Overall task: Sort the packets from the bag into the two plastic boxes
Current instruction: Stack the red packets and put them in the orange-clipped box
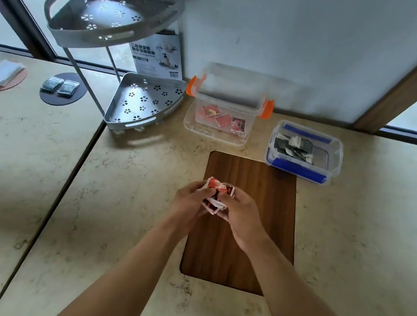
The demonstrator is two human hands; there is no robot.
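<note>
My left hand [189, 201] and my right hand [241, 213] meet above the wooden inlay and both grip a small bundle of red, black and white packets [217, 190]. The fingers hide most of the bundle, and I see no bag. Behind them stands a clear box with orange clips [188, 122]; it holds a few red packets [223, 119]. To its right is a clear box with blue clips [334, 157] holding several black and white packets [293, 148].
A grey two-tier corner rack [138, 108] and its cardboard carton [158, 54] stand at the back left by the window. Two dark packets [61, 86] lie on a black coaster, and a pale folded item [2, 72] lies on a pink coaster at the far left.
</note>
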